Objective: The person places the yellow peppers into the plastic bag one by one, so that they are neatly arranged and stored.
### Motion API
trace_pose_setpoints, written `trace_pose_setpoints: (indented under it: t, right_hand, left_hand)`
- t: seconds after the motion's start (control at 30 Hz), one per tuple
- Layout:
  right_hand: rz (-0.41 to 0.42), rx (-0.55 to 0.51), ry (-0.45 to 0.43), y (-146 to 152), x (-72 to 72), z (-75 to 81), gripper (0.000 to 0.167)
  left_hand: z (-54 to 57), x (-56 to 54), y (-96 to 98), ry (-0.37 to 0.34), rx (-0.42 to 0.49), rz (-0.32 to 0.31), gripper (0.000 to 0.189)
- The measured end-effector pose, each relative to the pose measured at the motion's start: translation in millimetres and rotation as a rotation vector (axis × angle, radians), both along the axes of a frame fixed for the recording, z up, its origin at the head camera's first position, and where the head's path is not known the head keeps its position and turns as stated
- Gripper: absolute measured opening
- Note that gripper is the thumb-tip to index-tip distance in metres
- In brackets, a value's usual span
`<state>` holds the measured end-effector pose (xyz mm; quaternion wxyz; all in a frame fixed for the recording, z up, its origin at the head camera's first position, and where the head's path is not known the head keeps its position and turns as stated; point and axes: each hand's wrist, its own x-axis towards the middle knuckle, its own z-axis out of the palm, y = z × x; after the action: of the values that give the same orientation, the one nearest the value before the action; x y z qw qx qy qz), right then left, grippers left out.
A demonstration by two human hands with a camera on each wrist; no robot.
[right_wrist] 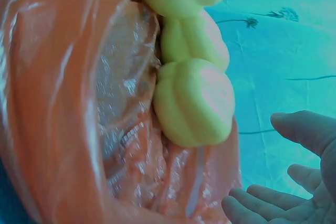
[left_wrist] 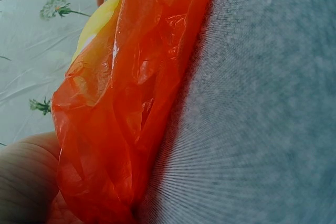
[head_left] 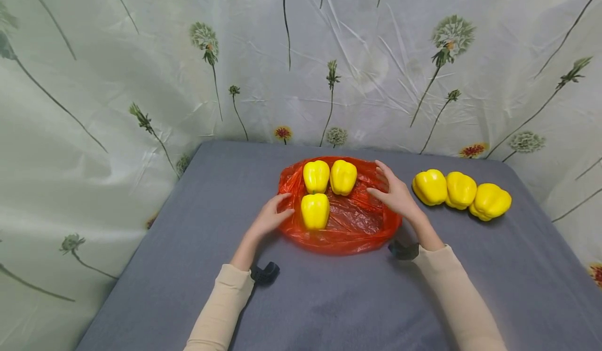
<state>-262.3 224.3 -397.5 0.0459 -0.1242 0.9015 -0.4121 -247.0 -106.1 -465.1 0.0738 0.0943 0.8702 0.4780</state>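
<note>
A red plastic bag [head_left: 348, 241] lies spread open on the grey cloth, its rim rolled out wide. Inside it, toward the left and back, are three yellow bell peppers [head_left: 315, 211], two behind and one in front. My left hand [head_left: 269, 218] is at the bag's left rim, thumb and fingers apart; in the left wrist view the thumb [left_wrist: 31, 177] shows beside the red plastic. Over the bag's right rim, my right hand [head_left: 397, 197] has its fingers spread and holds nothing. The right wrist view shows its fingers [right_wrist: 262, 203] apart from the peppers [right_wrist: 194, 103].
Three more yellow bell peppers [head_left: 461, 189] sit in a row on the grey-covered table [head_left: 197, 199], right of the bag. A pale curtain [head_left: 164, 53] with dandelion prints hangs behind and along the left. Dark wrist mounts [head_left: 265, 273] show at both sleeves.
</note>
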Motion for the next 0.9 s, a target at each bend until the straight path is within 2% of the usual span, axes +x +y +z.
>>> trace_pose_setpoints:
  t: [0.27,0.43,0.63,0.9]
  right_hand:
    - [-0.031,-0.060,0.075,19.1,7.8,9.6,0.071]
    - [-0.085,-0.101,0.147,34.7,12.1,11.6,0.067]
    - [-0.190,-0.079,0.209,52.3,16.7,13.7,0.062]
    - [-0.251,-0.050,0.250,73.5,22.9,18.4,0.057]
  left_hand:
    - [0.7,0.4,0.3,-0.002,-0.003,0.008,0.052]
    - [0.9,-0.5,0.6,-0.006,-0.010,0.009,0.053]
    - [0.2,-0.5,0.8,-0.009,-0.021,0.009,0.053]
    - [-1.4,-0.5,0.5,-0.001,-0.014,0.004,0.053]
